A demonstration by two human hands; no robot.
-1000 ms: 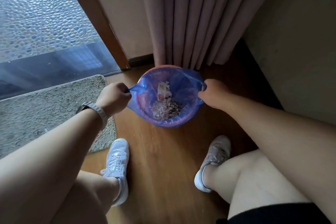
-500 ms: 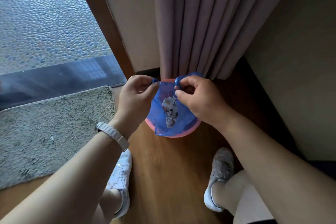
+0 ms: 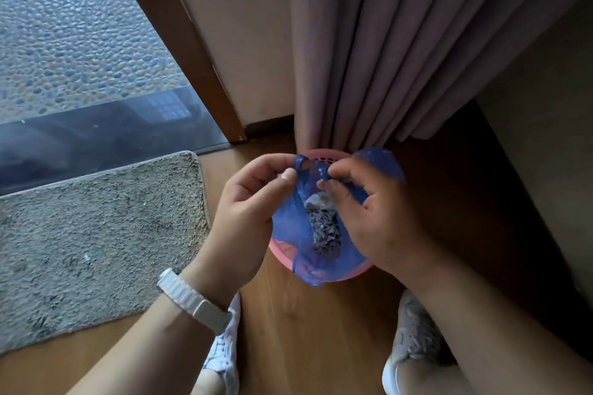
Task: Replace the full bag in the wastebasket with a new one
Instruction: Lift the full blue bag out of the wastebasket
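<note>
A pink plastic wastebasket [image 3: 321, 155] stands on the wooden floor at the foot of a curtain. Inside it sits a blue plastic bag [image 3: 288, 221] holding shredded scraps and a wrapper [image 3: 324, 228]. My left hand [image 3: 247, 208] pinches the bag's left edge between thumb and fingers. My right hand [image 3: 369, 215] grips the right edge, and a flap of blue plastic sticks up behind it. Both edges are drawn together over the middle of the basket, nearly closing the bag's mouth.
A grey shaggy mat [image 3: 96, 234] lies on the floor to the left. A glass door with a brown frame [image 3: 179, 42] is behind it. Pinkish curtain folds [image 3: 385, 42] hang just behind the basket, and a wall [image 3: 545, 138] closes the right side. My two white shoes [image 3: 224, 349] flank the floor below.
My hands pulled the bag's rim off the basket and brought its two sides together at the centre. The view has moved closer to the basket.
</note>
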